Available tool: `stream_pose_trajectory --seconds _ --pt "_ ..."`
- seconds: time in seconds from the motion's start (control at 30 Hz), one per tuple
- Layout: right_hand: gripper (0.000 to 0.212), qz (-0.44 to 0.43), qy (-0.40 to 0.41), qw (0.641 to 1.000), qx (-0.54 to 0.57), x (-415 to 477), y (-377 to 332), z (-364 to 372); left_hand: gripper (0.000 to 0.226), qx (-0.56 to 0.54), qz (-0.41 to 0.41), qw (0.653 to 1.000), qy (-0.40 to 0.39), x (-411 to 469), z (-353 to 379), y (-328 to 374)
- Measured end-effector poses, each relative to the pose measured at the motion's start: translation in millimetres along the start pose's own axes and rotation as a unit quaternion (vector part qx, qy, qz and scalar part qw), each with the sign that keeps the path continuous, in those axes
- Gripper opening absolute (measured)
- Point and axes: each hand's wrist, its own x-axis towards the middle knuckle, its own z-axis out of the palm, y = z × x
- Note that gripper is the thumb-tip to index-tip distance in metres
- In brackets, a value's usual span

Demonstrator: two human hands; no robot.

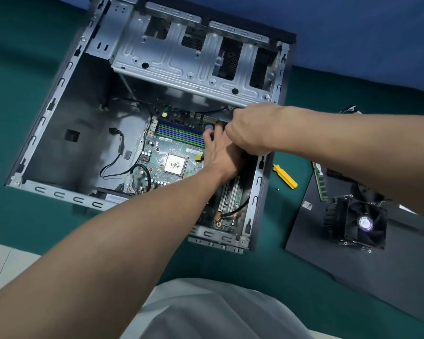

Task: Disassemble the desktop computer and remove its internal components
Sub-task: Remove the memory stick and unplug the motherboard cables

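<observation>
Dark green cloth surface, blue backdrop behind, pale tiled floor at lower left

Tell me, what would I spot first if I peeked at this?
The big open computer case lying on the green surface, with the left hand and right hand meeting over its green motherboard. Off to the right, a black cooler fan sits on a dark panel, and a yellow-handled tool lies beside the case.

**SURROUNDINGS**

You face a green surface backed by a blue wall. A yellow-handled screwdriver lies flat on the green, to your right. Pale floor tiles show lower left; white cloth, bottom centre.
</observation>
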Motion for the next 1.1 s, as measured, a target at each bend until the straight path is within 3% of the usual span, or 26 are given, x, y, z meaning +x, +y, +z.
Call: stream_pose_trajectory --seconds 0.23,0.4,0.6,0.77,0.93,1.1 --pt "0.035 0.007 0.050 0.998 0.042 -2 1 2 0.041 -0.019 -0.012 1.000 -0.010 -4 -4 2" --pt "0.024 0.004 0.004 1.000 -0.008 0 -2 3 0.042 0.006 0.007 1.000 -0.002 -1 -3 -4" --pt "0.016 0.020 0.032 0.999 0.003 2 -4 0 0.043 0.035 0.029 0.999 0.014 4 -2 -9" --pt "0.004 0.001 0.002 1.000 -0.001 1 0 -1 0.035 0.070 0.029 0.997 0.024 11 -1 -19" --pt "0.042 0.017 0.009 1.000 0.016 0 -4 -5 0.034 -0.003 0.018 0.999 0.027 11 5 -18" --pt "0.031 0.025 0.012 0.999 0.040 3 -4 -7 0.035 0.006 0.003 1.000 0.009 13 5 -17"
